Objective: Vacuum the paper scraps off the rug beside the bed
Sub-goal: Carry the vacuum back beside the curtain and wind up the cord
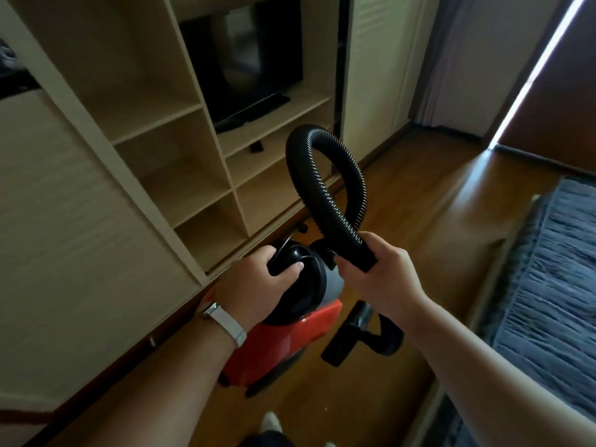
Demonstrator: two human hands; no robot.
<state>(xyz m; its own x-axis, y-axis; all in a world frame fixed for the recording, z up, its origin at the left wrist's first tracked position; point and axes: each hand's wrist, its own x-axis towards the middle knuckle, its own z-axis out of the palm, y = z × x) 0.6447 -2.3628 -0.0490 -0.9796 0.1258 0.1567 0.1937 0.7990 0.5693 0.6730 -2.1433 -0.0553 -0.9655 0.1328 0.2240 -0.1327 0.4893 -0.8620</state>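
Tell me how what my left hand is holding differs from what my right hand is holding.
The left hand grips the black handle on top of the red vacuum body, a rigid, smooth part. The right hand grips the end of the black ribbed hose, which is flexible and loops up above both hands. The left wrist wears a white-strapped watch; the right wrist is bare. Both are closed grips on the same machine.

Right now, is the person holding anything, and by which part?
Yes. The left hand grips the red vacuum cleaner by its black top handle; the right hand grips the black hose near its end.
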